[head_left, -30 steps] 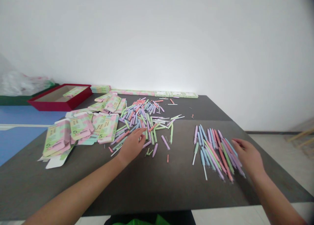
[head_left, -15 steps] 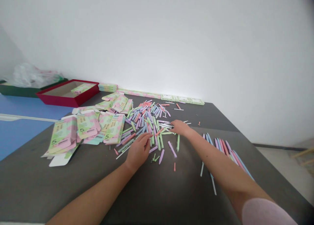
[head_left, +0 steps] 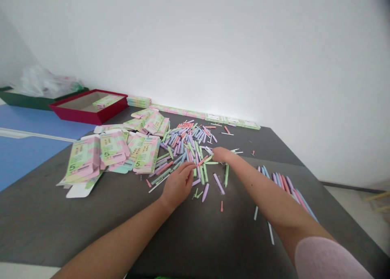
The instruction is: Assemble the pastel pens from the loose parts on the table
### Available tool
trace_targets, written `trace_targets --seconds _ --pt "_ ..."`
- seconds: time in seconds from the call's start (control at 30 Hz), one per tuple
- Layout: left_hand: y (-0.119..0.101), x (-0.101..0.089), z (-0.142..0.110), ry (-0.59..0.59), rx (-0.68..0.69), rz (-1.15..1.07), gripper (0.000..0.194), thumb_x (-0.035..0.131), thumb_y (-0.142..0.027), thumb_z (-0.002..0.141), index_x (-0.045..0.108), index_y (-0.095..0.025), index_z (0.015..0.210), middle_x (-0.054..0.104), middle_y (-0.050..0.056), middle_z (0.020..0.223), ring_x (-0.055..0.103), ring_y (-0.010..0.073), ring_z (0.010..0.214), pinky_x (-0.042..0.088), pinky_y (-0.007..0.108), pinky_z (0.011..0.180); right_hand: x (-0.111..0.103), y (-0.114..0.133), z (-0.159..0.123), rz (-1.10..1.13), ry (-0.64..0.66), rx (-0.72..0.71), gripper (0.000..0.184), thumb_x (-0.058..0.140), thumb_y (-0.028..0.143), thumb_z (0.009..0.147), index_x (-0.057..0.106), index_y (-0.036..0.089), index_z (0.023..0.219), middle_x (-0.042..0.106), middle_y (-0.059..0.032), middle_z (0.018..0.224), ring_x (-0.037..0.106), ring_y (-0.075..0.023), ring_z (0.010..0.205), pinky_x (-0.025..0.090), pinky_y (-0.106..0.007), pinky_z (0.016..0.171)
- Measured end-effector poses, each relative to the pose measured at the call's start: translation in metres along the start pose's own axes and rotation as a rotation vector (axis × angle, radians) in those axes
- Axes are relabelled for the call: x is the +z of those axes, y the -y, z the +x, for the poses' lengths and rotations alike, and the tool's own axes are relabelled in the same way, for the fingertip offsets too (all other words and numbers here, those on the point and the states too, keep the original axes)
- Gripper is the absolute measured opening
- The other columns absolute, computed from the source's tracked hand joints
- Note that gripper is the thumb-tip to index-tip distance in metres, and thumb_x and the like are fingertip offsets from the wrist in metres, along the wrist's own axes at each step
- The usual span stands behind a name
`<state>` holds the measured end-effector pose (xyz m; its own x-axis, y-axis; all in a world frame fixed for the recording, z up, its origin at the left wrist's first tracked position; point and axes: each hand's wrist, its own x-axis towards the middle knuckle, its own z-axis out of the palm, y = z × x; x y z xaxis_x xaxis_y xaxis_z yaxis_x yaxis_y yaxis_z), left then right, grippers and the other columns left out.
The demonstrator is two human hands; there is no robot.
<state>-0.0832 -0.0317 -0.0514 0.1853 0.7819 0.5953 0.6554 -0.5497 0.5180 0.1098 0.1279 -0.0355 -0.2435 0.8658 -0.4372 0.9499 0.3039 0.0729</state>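
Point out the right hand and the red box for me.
Right hand (head_left: 222, 154), head view, point on the back of the hand.
Red box (head_left: 76, 114), head view, point on its front wall.

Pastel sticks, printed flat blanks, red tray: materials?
The pastel sticks look like matte coloured paper or thin card, with no plastic gloss, though that's hard to confirm at this resolution. The printed blanks look like thin printed card, given their die-cut flaps and fold lines. The red tray looks like cardboard: plain brown inside, matte red outside.
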Motion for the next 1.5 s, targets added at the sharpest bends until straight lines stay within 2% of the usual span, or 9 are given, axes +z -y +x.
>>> trace_targets --seconds 0.17,0.23,0.4,0.53,0.67,0.8,0.93,1.27,1.5 --pt "0.001 0.001 0.001 0.001 -0.03 -0.008 0.026 0.041 -0.015 0.086 0.058 -0.019 0.106 0.061 0.007 0.111 0.055 0.0169 0.106 0.044 0.033 0.095 -0.013 -0.024 -0.024 0.108 0.051 0.096 0.031 0.053 0.031 0.087 0.053 0.015 0.114 0.055 -0.0085 0.114 0.057 -0.0196 0.096 0.049 -0.038 0.08" --pt "0.0 0.002 0.001 0.008 -0.034 -0.015 0.026 0.041 -0.015 0.086 0.058 -0.019 0.106 0.06 0.007 0.111 0.054 0.0169 0.106 0.044 0.033 0.095 -0.012 -0.036 -0.041 0.165 0.098 0.121 0.028 0.053 0.032 0.087 0.056 0.013 0.109 0.059 -0.0072 0.106 0.06 -0.0178 0.088 0.051 -0.036 0.075" --pt "-0.003 0.003 0.0 0.032 -0.021 -0.036 0.028 0.04 -0.015 0.086 0.058 -0.02 0.106 0.06 0.007 0.112 0.054 0.0176 0.108 0.042 0.034 0.097 0.016 -0.053 -0.084 0.321 0.154 0.158 0.016 0.053 0.021 0.079 0.064 0.01 0.081 0.066 -0.0061 0.066 0.061 -0.0141 0.056 0.049 -0.023 0.052" --pt "-0.003 0.005 -0.001 0.048 -0.02 -0.042 0.027 0.041 -0.015 0.085 0.059 -0.02 0.105 0.06 0.006 0.111 0.055 0.017 0.107 0.042 0.033 0.097 0.044 -0.05 -0.104 0.434 0.172 0.208 0.013 0.055 0.017 0.072 0.064 0.01 0.079 0.062 -0.0033 0.052 0.057 -0.0128 0.045 0.047 -0.022 0.045" --pt "-0.002 0.006 -0.001 0.057 -0.023 -0.034 0.027 0.04 -0.015 0.086 0.059 -0.019 0.105 0.061 0.006 0.11 0.054 0.0168 0.107 0.042 0.033 0.097 0.06 -0.046 -0.111 0.514 0.168 0.28 0.015 0.055 0.018 0.074 0.063 0.009 0.083 0.058 -0.0026 0.044 0.057 -0.0149 0.042 0.047 -0.023 0.044" --pt "-0.001 0.006 -0.001 0.065 -0.02 -0.023 0.027 0.04 -0.015 0.086 0.058 -0.019 0.105 0.061 0.006 0.11 0.054 0.0168 0.108 0.041 0.033 0.098 0.064 -0.048 -0.114 0.581 0.175 0.318 0.015 0.056 0.023 0.077 0.062 0.01 0.082 0.057 -0.0022 0.041 0.059 -0.0161 0.043 0.048 -0.023 0.046" --pt "0.0 0.006 -0.001 0.048 -0.022 -0.018 0.027 0.041 -0.014 0.085 0.059 -0.019 0.105 0.061 0.007 0.109 0.055 0.0175 0.107 0.043 0.034 0.096 0.063 -0.051 -0.12 0.628 0.176 0.316 0.017 0.058 0.027 0.077 0.062 0.012 0.07 0.058 -0.0022 0.042 0.059 -0.0145 0.043 0.048 -0.022 0.046" --pt "0.0 0.006 -0.001 0.066 -0.033 -0.01 0.028 0.04 -0.016 0.086 0.058 -0.019 0.106 0.061 0.007 0.11 0.054 0.0184 0.109 0.042 0.034 0.097 0.065 -0.051 -0.118 0.644 0.164 0.371 0.021 0.056 0.021 0.073 0.062 0.011 0.055 0.058 -0.0053 0.04 0.058 -0.0158 0.042 0.047 -0.023 0.045" --pt "-0.002 0.004 0.0 0.077 -0.081 -0.078 0.025 0.042 -0.021 0.086 0.061 -0.019 0.103 0.063 0.007 0.107 0.056 0.0189 0.104 0.042 0.034 0.094 0.047 -0.046 -0.143 0.782 0.02 0.281 0.022 0.047 0.017 0.074 0.057 0.014 0.054 0.059 -0.0039 0.044 0.054 -0.0117 0.04 0.043 -0.02 0.043"
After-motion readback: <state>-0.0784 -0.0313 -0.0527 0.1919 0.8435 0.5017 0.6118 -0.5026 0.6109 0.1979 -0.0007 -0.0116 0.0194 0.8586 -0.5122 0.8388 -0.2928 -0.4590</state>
